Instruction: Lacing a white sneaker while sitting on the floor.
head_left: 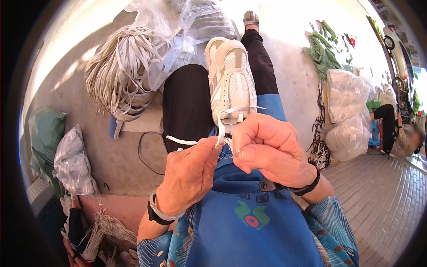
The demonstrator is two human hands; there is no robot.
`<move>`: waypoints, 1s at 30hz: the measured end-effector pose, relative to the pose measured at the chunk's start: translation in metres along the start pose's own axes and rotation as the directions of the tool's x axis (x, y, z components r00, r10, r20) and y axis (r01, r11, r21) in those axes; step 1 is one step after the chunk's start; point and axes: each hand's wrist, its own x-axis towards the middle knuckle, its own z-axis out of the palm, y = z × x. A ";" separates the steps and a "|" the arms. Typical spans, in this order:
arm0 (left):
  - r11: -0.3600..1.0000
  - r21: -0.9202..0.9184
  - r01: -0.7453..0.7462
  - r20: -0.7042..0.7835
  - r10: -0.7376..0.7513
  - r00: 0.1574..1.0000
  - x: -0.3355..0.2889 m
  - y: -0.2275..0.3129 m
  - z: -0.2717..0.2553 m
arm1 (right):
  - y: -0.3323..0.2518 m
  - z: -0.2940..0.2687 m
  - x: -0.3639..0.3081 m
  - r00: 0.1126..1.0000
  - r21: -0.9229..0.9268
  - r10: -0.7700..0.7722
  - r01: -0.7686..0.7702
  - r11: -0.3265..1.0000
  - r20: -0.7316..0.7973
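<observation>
A pair of beige sneakers (pixel 235 84) with mesh panels rests upright across my lap, side by side and partly overlapping. A flat white shoelace (pixel 221 127) curves from the nearer end of the shoes down to my left hand (pixel 189 173). My left thumb and fingers pinch it, and a loose end sticks out to the left. My right hand (pixel 273 149) is closed in a pinch just to the right; a fine thread seems to run between the hands, but what its fingertips hold is too small to tell. White frayed strands (pixel 228 143) show between the hands.
A big bundle of flat beige laces (pixel 126 71) lies at the left, beside clear plastic bags (pixel 200 22). Stuffed bags (pixel 73 160) stand farther left. On the right are wrapped white packs (pixel 347 102), green netting (pixel 322 53), dark cords (pixel 318 129) and a seated person (pixel 391 129).
</observation>
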 end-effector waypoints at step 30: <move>0.542 -0.566 0.621 0.425 -0.453 0.783 -0.003 0.015 -0.024 | 0.008 -0.016 -0.010 0.961 -0.677 -0.273 0.235 0.698 0.051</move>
